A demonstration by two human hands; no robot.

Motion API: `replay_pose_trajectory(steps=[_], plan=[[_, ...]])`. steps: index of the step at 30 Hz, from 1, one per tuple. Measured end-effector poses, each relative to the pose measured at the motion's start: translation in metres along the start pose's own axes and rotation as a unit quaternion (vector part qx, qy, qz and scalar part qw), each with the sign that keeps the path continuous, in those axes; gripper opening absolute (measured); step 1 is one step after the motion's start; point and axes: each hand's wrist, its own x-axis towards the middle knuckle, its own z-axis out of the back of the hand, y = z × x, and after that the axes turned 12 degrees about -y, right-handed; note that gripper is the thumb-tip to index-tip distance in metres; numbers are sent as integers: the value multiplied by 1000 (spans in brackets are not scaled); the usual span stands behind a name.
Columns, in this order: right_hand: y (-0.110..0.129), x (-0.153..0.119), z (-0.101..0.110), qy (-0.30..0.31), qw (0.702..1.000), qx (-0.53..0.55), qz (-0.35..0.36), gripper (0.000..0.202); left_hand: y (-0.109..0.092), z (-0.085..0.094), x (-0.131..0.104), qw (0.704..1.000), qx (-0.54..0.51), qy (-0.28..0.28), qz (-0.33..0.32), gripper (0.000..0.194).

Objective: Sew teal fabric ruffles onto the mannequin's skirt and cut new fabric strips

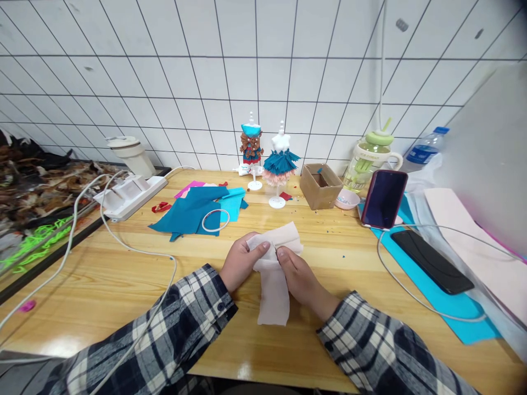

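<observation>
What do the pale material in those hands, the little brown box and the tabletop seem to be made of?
The pale material looks like thin, matte fabric, perhaps crepe-like paper: it shows soft creases. The brown box looks like matte cardboard: plain tan, thin, flat walls. The tabletop appears to be varnished wood, or wood-look laminate: it shows yellowish grain and bright reflections.

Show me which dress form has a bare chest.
The dress form on the right, in the teal skirt over pink ruffles. Its white chest is uncovered, while the left dress form wears a bright blue top.
</observation>
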Motion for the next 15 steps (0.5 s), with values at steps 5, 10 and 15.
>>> replay_pose_trajectory(steps=[5,10,15], plan=[[-1,1,0,-12,1000,-6,-1,38,1,-1,-1,1000,-1,10,9,31],[-2,1,0,-18,1000,-6,2,37,2,-2,-1,1000,6,15,19,33],[0,0,0,-10,1000,10,1,36,3,-2,-1,1000,5,7,28,33]])
